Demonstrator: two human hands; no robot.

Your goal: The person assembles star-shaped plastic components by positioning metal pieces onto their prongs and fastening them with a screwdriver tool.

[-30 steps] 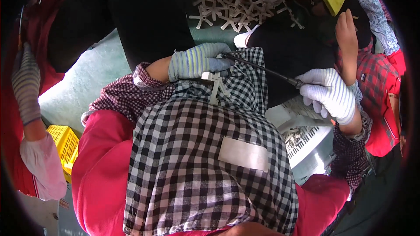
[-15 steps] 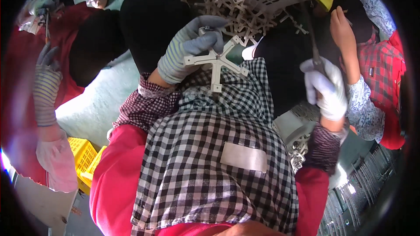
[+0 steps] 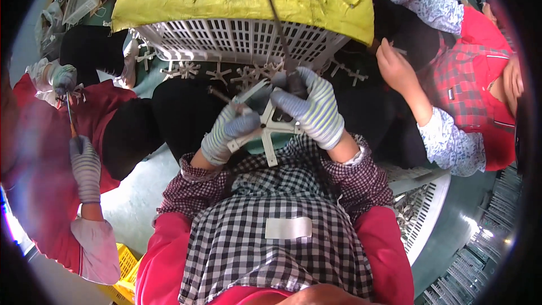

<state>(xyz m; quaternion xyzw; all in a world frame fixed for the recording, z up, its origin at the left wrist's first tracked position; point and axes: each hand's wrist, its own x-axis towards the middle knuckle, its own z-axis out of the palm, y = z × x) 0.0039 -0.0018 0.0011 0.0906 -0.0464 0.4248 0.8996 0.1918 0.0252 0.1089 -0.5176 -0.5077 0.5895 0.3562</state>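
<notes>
In front of my lap, a white star-shaped base [image 3: 270, 148] with several flat arms is held up, one arm pointing down toward me. My gloved left hand [image 3: 223, 138] is closed around one side of it. A thin brownish rod [image 3: 219, 95] sticks out beside that hand's fingers, blurred. My gloved right hand [image 3: 319, 110] is wrapped around a dark-handled tool [image 3: 296, 85] right above the base's centre. From the tool a long thin dark shaft or cord runs up past the top of the view. Where tool and base meet is hidden by my fingers.
A white slatted basket [image 3: 226, 39] stands ahead, topped by a yellow sheet [image 3: 164, 0] bearing small parts. More star-shaped bases [image 3: 180, 70] lie on the floor before it. Co-workers sit at left and right; one bare hand [image 3: 398, 70] is close on my right. A white basket [image 3: 432, 214] stands behind my right elbow.
My right hand has come in from the far right with the tool, to the base. My left hand has lowered the base slightly and turned it. The view has tilted up, showing more basket.
</notes>
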